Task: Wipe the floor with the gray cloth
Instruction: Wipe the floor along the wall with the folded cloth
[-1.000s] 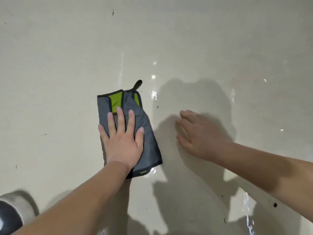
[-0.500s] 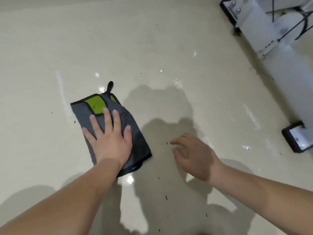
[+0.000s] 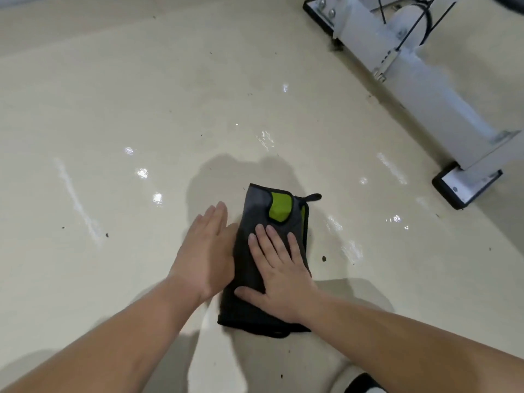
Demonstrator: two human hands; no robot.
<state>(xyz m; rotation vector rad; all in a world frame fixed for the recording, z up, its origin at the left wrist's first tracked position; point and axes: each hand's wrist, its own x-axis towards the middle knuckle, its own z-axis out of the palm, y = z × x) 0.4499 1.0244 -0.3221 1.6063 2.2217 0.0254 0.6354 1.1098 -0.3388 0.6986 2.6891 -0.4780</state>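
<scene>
Cloth (image 3: 255, 202) laid on floor (image 3: 141, 109), right hand (image 3: 283, 276) pressed flat on it, fingers spread, left hand (image 3: 205, 251) at its left edge, fingers together.

My right hand (image 3: 279, 275) now presses flat on the gray cloth (image 3: 256, 201), where my left hand (image 3: 207, 251) lay before. The left has slid to the cloth's left edge, and the cloth sits nearer the white frame (image 3: 425, 89).

Gray cloth (image 3: 256, 251) with a lime-green patch (image 3: 278, 209) and black edging; glossy cream floor (image 3: 119, 109); white metal frame (image 3: 425, 89) far right.
</scene>
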